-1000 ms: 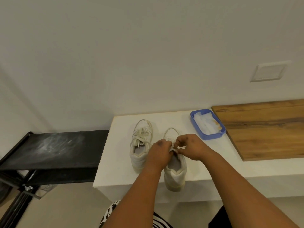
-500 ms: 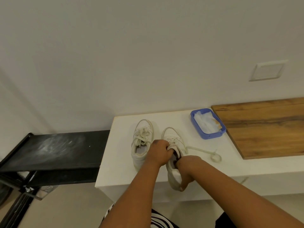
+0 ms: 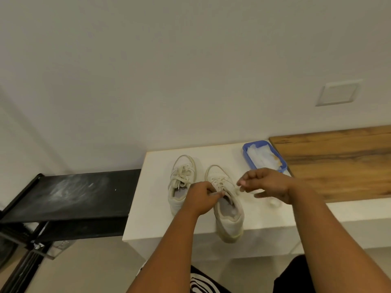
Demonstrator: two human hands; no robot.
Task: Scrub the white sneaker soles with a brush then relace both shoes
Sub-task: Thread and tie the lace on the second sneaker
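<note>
Fingers of the left hand point(image 3: 200, 196) are curled, thumb and forefinger pinched on a lace point(image 3: 220, 186) at the tongue of the right-side sneaker point(image 3: 227, 206). Fingers of the right hand point(image 3: 267, 183) are bent and drawn together just right of that sneaker; a pale lace end point(image 3: 246, 190) is seen running toward the fingertips, but whether it is actually pinched cannot be told.

Right-side sneaker is stood upright on the white bench point(image 3: 148, 208), toe to the wall, heel overhanging the front edge. Left-side sneaker point(image 3: 182, 182) is set just beside it, fully on the bench, laces seen crossed over its tongue.

Blue tray point(image 3: 245, 154) with white cloth or paper in it is placed at the bench's back right, against the wooden board point(image 3: 338, 161). Black shelf point(image 3: 69, 193) is butted to the bench's left. No brush is made out.
</note>
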